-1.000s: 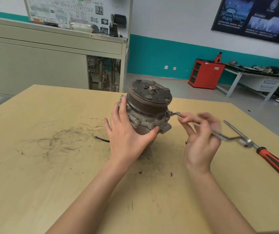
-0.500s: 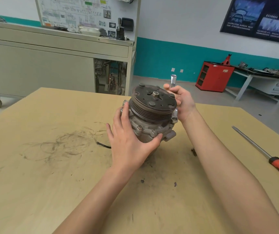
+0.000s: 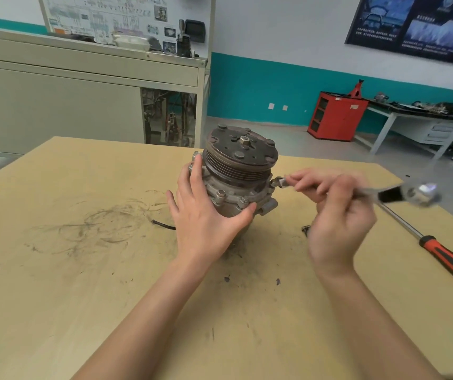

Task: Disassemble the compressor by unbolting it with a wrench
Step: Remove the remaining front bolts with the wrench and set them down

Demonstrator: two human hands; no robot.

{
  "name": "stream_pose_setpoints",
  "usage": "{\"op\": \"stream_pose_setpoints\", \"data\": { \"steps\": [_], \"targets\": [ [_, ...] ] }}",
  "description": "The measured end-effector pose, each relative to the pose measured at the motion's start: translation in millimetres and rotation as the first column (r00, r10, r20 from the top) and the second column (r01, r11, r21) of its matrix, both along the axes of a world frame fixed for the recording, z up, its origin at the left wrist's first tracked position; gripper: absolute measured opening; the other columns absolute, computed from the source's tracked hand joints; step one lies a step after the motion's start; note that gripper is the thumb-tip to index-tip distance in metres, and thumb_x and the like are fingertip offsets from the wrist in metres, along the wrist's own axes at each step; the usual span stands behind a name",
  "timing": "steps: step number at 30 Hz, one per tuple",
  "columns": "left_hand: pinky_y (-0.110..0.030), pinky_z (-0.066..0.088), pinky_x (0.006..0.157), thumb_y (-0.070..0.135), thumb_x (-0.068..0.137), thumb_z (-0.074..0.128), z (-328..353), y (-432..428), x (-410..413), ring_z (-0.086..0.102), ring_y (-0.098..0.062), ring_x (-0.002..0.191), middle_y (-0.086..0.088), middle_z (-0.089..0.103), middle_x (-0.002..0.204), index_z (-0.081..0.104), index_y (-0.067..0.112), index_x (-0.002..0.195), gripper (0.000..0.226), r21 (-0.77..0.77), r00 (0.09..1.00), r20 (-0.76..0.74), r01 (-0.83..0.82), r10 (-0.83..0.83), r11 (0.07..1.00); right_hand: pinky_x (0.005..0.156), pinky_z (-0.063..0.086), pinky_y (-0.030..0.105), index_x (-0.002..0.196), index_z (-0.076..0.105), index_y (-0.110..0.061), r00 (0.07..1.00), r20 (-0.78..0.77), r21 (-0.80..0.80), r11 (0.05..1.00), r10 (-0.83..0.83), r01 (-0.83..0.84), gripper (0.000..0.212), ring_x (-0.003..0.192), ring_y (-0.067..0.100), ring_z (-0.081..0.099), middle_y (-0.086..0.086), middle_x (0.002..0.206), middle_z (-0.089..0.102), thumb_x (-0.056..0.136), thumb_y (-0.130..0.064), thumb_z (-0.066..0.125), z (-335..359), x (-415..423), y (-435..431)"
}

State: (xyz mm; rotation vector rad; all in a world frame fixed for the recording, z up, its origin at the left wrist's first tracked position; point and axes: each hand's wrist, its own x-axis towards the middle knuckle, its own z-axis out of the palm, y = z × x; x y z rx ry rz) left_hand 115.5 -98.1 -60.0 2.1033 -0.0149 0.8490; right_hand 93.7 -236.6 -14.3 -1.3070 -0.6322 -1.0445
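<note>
A grey metal compressor (image 3: 236, 171) with a dark grooved pulley on top stands upright on the wooden table (image 3: 55, 270). My left hand (image 3: 206, 223) wraps around its near left side, thumb against the lower flange. My right hand (image 3: 335, 215) holds a silver wrench (image 3: 401, 193) by its shaft. The wrench's far end sits on a bolt at the compressor's right flange, and its free end points right, blurred.
A long screwdriver (image 3: 444, 256) with a red and black handle lies on the table at the right. A small dark part (image 3: 305, 229) lies beside my right hand, and a black wire stub (image 3: 162, 224) lies left of the compressor. A grey cabinet stands behind the table.
Half a second ago my right hand held the wrench upright behind the pulley. It has swung back to the right, with the wrench on the right flange bolt. My left hand stays on the compressor.
</note>
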Motion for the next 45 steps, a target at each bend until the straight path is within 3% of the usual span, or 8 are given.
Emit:
{"op": "stream_pose_setpoints", "data": {
  "steps": [4,12,17,20,27,34,41,45],
  "targets": [
    [-0.059,0.02,0.114,0.076,0.058,0.05,0,0,-1,0.027,-0.023,0.142,-0.006,0.029,0.153,0.018,0.018,0.153,0.116,0.002,1.0,0.011,-0.01,0.01,1.0,0.068,0.053,0.044,0.08,0.049,-0.013,0.987,0.16,-0.223,0.975,0.032,0.005,0.033,0.08,0.027,0.064,0.001,0.073,0.054,0.104,-0.031,0.035,-12,8,8],
    [-0.058,0.019,0.115,0.078,0.058,0.049,1,0,0,0.027,-0.024,0.142,-0.007,0.028,0.154,0.017,0.018,0.153,0.117,0.001,1.0,0.01,0.0,0.0,1.0,0.053,0.038,0.042,0.061,0.048,-0.003,0.987,0.131,-0.37,0.919,-0.096,0.139,0.052,0.056,0.03,0.049,0.015,0.057,0.049,0.103,-0.031,0.035,-27,9,6],
    [-0.057,0.016,0.117,0.077,0.057,0.049,0,0,0,0.024,-0.021,0.143,-0.006,0.027,0.154,0.017,0.02,0.153,0.117,-0.023,1.0,0.017,0.008,-0.008,1.0,0.057,0.026,0.018,0.051,0.043,-0.008,0.989,0.141,-0.521,0.847,-0.038,0.107,0.061,0.057,0.014,0.028,-0.003,0.059,0.031,0.102,-0.039,0.035,-14,1,12],
    [-0.056,0.012,0.118,0.075,0.057,0.049,-1,0,0,0.022,-0.02,0.144,-0.004,0.026,0.155,0.016,0.021,0.153,0.115,-0.045,1.0,0.018,0.023,-0.022,0.999,0.057,0.023,0.019,0.052,0.041,-0.007,0.995,0.093,-0.622,0.783,0.034,0.031,0.059,0.057,0.015,0.026,-0.007,0.06,0.028,0.101,-0.04,0.036,-12,0,13],
    [-0.058,0.019,0.115,0.076,0.058,0.052,-1,-1,1,0.025,-0.021,0.142,-0.006,0.028,0.154,0.018,0.02,0.153,0.115,-0.031,1.0,0.024,0.004,-0.003,1.0,0.055,0.019,0.024,0.047,0.038,-0.009,0.958,0.269,-0.545,0.804,-0.1,0.237,0.056,0.057,0.016,0.021,-0.003,0.064,0.022,0.1,-0.025,0.038,-17,-2,9],
    [-0.058,0.019,0.115,0.075,0.057,0.051,0,0,0,0.026,-0.022,0.142,-0.005,0.027,0.154,0.017,0.02,0.153,0.116,-0.032,1.0,0.019,0.014,-0.014,0.999,0.058,0.019,0.015,0.049,0.04,-0.011,0.974,0.201,-0.507,0.839,-0.107,0.197,0.048,0.059,0.011,0.021,-0.006,0.063,0.025,0.097,-0.018,0.044,-19,8,13],
    [-0.058,0.018,0.116,0.075,0.059,0.053,-1,0,0,0.023,-0.023,0.143,-0.005,0.025,0.155,0.016,0.021,0.153,0.115,-0.024,1.0,0.007,0.018,-0.018,1.0,0.053,0.03,0.027,0.072,0.048,-0.018,0.987,-0.117,-0.197,0.971,0.113,-0.134,0.014,0.053,0.016,0.039,-0.006,0.061,0.045,0.082,-0.012,0.041,-20,10,-2],
    [-0.059,0.018,0.115,0.075,0.06,0.052,-1,1,0,0.022,-0.022,0.143,-0.004,0.024,0.155,0.015,0.022,0.153,0.114,-0.021,1.0,0.002,0.025,-0.025,0.999,0.059,0.043,0.03,0.091,0.038,-0.01,0.942,-0.129,0.066,0.951,0.309,-0.302,0.03,0.07,0.026,0.056,0.001,0.066,0.059,0.071,0.009,0.027,-25,12,-10]
  ]
}}
